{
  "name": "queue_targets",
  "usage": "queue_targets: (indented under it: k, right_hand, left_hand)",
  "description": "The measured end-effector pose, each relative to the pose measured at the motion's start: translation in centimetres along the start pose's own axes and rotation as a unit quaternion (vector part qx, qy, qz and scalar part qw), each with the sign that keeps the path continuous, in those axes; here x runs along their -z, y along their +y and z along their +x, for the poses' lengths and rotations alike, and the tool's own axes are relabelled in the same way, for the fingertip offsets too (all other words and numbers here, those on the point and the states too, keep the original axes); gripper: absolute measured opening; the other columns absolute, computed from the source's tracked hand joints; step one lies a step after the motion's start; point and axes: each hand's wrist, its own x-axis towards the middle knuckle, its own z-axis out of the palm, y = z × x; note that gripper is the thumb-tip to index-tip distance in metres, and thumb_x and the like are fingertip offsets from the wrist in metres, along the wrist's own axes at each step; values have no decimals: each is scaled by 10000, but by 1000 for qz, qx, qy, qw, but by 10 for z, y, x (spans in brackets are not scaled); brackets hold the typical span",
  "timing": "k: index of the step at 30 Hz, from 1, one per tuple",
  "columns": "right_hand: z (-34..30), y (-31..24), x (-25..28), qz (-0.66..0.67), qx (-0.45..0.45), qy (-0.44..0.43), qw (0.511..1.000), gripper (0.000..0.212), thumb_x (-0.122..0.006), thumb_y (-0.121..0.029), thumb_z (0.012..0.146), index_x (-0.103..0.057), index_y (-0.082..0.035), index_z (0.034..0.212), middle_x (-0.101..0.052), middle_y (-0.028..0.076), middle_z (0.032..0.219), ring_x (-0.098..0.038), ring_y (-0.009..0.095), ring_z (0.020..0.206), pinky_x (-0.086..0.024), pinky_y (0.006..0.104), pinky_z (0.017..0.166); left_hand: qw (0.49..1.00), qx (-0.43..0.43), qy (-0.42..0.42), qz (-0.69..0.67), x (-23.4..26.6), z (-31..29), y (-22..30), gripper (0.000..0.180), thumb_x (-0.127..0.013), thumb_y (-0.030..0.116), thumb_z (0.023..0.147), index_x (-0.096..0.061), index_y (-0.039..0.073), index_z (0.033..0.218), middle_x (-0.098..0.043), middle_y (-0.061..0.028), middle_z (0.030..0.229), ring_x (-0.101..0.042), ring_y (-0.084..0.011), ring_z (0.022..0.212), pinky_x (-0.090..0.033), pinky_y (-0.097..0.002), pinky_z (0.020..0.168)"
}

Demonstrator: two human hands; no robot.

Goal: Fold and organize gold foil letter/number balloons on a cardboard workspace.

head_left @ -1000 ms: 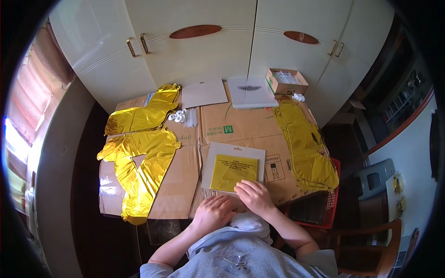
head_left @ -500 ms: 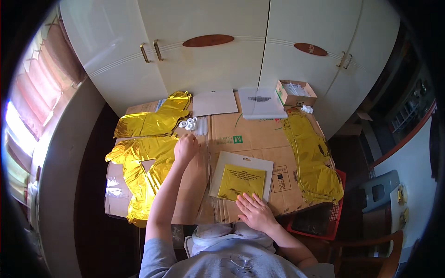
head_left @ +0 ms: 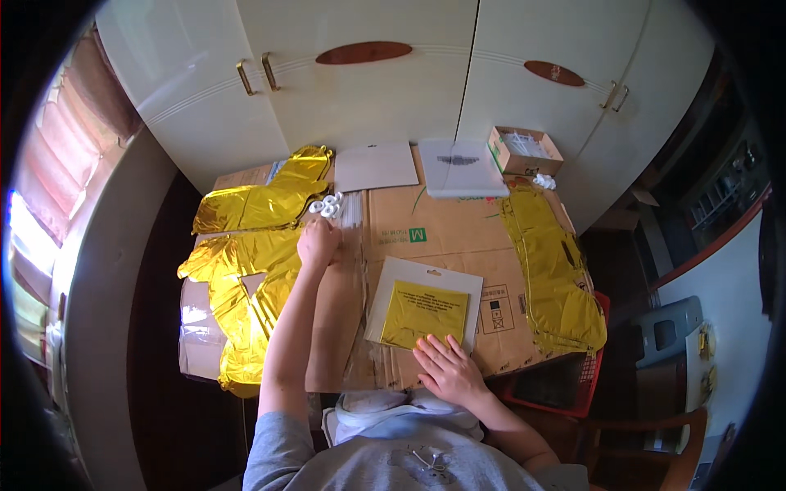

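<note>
Left hand reaches mid-desk, grip closing by the white clips; contents cannot be told. Right hand lies flat, empty, on the pack's near edge. Picking a clip appears in hand; next calls for a fine pinch.

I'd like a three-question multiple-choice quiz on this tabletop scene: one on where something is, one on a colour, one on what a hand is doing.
1. Where is the small open box?
A. far right corner of the table
B. near left corner
C. on the floor

2. What colour are the foil balloons?
A. silver
B. gold
C. red

3. What is the right hand doing?
A. gripping a balloon
B. lying flat, fingers spread, at the near edge of the packet
C. raised in the air

Answers:
1 A, the box sits at the far right by the cupboard doors.
2 B, the foil shines yellow-gold.
3 B, its palm is down on the cardboard with the fingertips at the packet, while the left hand reaches out beside the small white pieces.
</note>
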Motion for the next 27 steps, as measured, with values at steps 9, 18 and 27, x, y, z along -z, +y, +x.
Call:
queue_targets:
  k: [9, 18, 27]
  right_hand:
    - [26, -5, 2, 1, 12, 5, 1000, 528, -658, -304, 855, -557, -60, 1312, -504, 115, 1400, -418, 290, 1346, -275, 519, 1132]
    - [41, -2, -5, 4, -12, 2, 1000, 481, -655, -272, 861, -572, -95, 1300, -521, 110, 1378, -428, 301, 1333, -279, 549, 1120]
    - [41, -1, -9, 3, -4, 6, 1000, 462, -656, -249, 858, -582, -100, 1289, -534, 94, 1366, -439, 297, 1323, -281, 546, 1118]
  left_hand:
    - [976, -17, -139, -170, 123, -211, 16, 103, -695, 118, 774, -631, 41, 750, -672, -95, 677, -670, -207, 585, -535, -316, 573]
    - [986, -50, -122, -98, 94, -271, 11, 110, -676, 109, 728, -577, 63, 713, -642, -100, 655, -650, -297, 608, -532, -400, 575]
    - [991, -74, -73, -83, 85, -263, 22, 150, -683, 117, 728, -543, 73, 696, -606, -87, 634, -625, -280, 600, -512, -398, 548]
